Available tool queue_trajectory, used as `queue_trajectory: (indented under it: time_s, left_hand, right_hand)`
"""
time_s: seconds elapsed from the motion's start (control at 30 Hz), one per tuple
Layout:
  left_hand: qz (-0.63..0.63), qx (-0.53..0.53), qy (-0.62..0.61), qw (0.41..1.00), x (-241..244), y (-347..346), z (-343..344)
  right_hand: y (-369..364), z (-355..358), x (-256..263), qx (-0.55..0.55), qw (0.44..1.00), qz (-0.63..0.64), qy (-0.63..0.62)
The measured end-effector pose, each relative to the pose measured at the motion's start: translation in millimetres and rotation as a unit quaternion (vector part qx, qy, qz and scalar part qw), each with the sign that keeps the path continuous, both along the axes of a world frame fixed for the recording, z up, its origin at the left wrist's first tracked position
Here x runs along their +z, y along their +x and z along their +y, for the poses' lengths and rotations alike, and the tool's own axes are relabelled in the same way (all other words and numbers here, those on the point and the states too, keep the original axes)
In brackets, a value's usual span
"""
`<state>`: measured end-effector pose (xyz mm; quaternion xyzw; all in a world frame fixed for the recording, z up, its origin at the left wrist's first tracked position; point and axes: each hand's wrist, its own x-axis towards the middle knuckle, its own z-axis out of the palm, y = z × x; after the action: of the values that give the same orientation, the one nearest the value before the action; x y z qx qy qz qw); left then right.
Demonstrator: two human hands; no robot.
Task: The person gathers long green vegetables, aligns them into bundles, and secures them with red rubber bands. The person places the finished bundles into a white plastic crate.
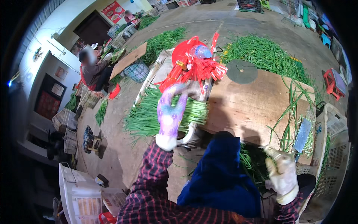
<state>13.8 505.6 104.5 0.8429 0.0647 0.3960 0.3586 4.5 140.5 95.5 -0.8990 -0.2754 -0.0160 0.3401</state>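
Observation:
My left hand [169, 112], in a purple patterned glove, is above a pile of long green stalks, likely garlic chives [145, 113]. Its thumb and fingers are apart and slightly blurred, just short of a bunch of red printed tape strips [193, 72]. My right hand [282, 170], in a white glove, hovers at the near edge of a wooden board [251, 103]. Its fingers are spread with nothing seen between them. Close to it, a cleaver [303, 133] lies on the board among cut stalk ends, its handle towards me.
A clear plastic bottle [202, 52] rests by the red strips. On the board's far edge lies a dark round disc [241, 71]. Beyond it is a large heap of green stalks [260, 53]. White plastic crates [81, 196] stand left and right. A person [92, 68] sits at the left.

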Motion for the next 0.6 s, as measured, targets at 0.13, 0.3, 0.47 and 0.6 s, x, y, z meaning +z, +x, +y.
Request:
queue_trajectory:
  time_s: [0.13, 0.3, 0.47, 0.6]
  left_hand:
    - [0.019, 0.013, 0.143, 0.990, 10, 78, 29]
    - [0.097, -0.026, 0.163, 0.982, 0, 129, 64]
    - [0.186, -0.093, 0.022, 0.978, -5, 153, 69]
    - [0.214, -0.187, -0.127, 0.950, -15, 170, 84]
  right_hand:
    - [-4, 19, -23, 0.028, 0.998, 0.038, -0.051]
    - [-20, 5, -63, 0.011, 0.997, 0.074, 0.007]
    - [-44, -2, -80, -0.015, 0.985, 0.141, -0.101]
    - [-46, 7, -94, 0.018, 0.974, 0.198, -0.105]
